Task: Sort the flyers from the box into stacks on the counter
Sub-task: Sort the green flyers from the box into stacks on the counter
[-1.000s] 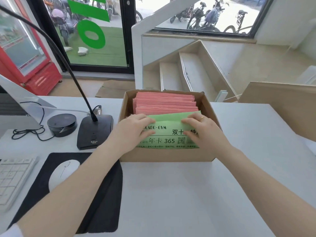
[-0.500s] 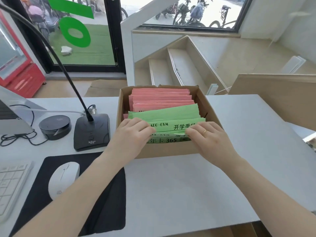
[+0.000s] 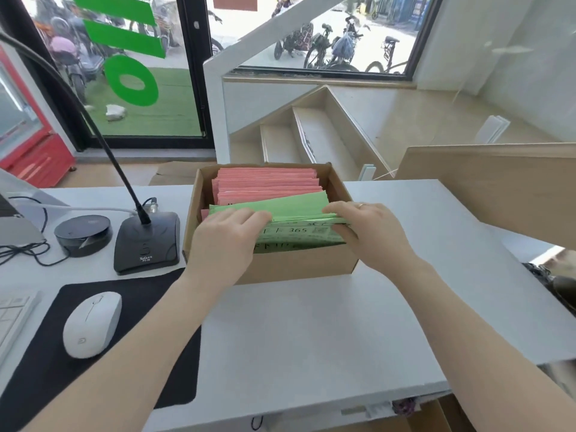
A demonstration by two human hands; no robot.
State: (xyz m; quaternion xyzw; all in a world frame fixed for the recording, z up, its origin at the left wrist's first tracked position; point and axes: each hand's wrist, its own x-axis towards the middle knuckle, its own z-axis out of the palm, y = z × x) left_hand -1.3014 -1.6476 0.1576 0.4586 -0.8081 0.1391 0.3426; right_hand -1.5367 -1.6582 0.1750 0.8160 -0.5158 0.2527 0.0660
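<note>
An open cardboard box (image 3: 280,266) stands on the white counter (image 3: 311,332). Upright in it are pink flyers (image 3: 268,185) at the back and green flyers (image 3: 290,207) at the front. My left hand (image 3: 227,241) reaches into the box's left side with fingers curled over the tops of the green flyers. Over on the right side my right hand (image 3: 371,235) pinches the same bundle, thumb in front and fingers behind. A printed green flyer reading 365 shows between my hands.
A desk microphone base (image 3: 146,244) and a black round device (image 3: 82,233) stand left of the box. A white mouse (image 3: 92,324) lies on a black mat (image 3: 62,369), a keyboard (image 3: 12,319) at the far left. A wooden panel (image 3: 498,185) rises at the right.
Both hands have leafed back through the green flyers, tipping more of them forward. The fingers have closed round the bundle's upper edge. The view has shifted slightly.
</note>
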